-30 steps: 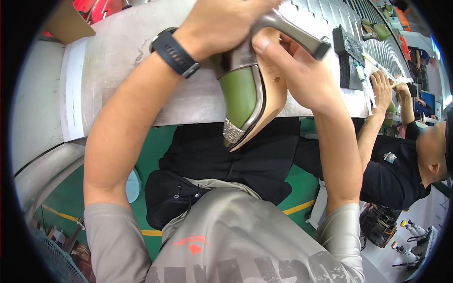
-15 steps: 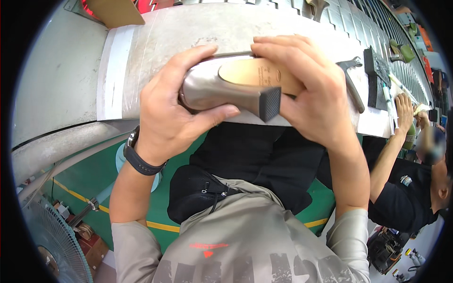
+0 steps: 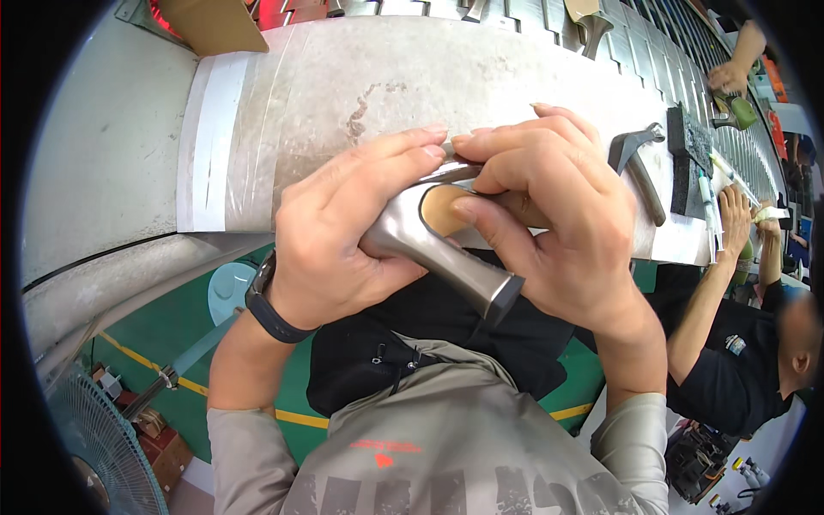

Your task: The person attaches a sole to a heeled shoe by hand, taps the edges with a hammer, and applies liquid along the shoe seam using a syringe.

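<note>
A metallic grey high-heeled shoe (image 3: pixel 455 268) is held between my two hands, its block heel pointing down and to the right, toward me. My left hand (image 3: pixel 330 227) wraps the rounded back of the shoe, thumb underneath and fingers along the far side. On the other side, my right hand (image 3: pixel 562 215) grips the shoe with the thumb pressed on the tan insole (image 3: pixel 442 210) and the fingers curled over the far edge. Most of the toe part is hidden by the right hand. The shoe is above the near edge of the worktable (image 3: pixel 318 81).
To the right lie a hammer (image 3: pixel 645 182), a black block (image 3: pixel 685 159) and slim syringe-like tubes (image 3: pixel 708 210). A slatted conveyor with shoes (image 3: pixel 592 33) runs along the far side. A co-worker's hand (image 3: pixel 734 221) works at the right. A fan (image 3: pixel 107 446) stands lower left.
The shoe has turned so its heel points more toward me, and both hands have come nearer. My right thumb now presses on the insole. Another person's hand has appeared by the green shoe.
</note>
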A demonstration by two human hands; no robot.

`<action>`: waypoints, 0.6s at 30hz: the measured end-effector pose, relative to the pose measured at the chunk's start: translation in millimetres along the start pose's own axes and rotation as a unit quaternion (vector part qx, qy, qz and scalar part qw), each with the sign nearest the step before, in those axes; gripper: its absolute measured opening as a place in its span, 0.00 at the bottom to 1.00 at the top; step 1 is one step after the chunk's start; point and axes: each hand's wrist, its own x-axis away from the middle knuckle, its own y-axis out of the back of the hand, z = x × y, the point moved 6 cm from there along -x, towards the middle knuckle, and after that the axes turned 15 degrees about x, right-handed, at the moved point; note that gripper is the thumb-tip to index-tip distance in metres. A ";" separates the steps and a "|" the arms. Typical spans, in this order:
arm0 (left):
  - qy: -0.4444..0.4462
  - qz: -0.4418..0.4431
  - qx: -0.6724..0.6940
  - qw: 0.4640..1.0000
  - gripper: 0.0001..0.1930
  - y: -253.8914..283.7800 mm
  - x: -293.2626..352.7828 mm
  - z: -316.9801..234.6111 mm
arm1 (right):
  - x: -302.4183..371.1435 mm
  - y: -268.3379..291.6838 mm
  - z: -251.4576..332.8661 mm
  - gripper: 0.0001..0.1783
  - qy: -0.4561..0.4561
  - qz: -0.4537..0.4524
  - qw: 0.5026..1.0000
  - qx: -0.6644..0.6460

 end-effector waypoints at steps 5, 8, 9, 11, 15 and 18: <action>-0.030 -0.012 0.012 0.999 0.33 -5.5 4.5 -1.8 | 0.8 1.3 0.6 0.16 -0.008 -0.003 1.000 0.004; -0.043 -0.020 0.000 0.999 0.32 -12.1 10.6 -1.9 | 0.1 2.8 -1.1 0.16 -0.024 0.025 0.999 -0.006; -0.042 -0.020 0.001 0.999 0.32 -15.0 11.9 -1.9 | -0.6 3.3 -1.2 0.16 -0.028 0.040 0.999 -0.012; -0.044 -0.029 -0.011 0.999 0.32 -22.1 14.7 -2.8 | -0.1 6.7 -0.5 0.17 -0.037 0.063 0.997 -0.005; -0.077 -0.078 -0.116 0.987 0.32 -45.1 29.8 -3.0 | -7.2 10.3 -7.6 0.18 -0.092 0.165 0.979 0.076; -0.073 -0.093 -0.147 0.982 0.34 -52.4 22.9 8.4 | -3.1 9.1 -25.0 0.24 -0.052 0.098 0.987 0.119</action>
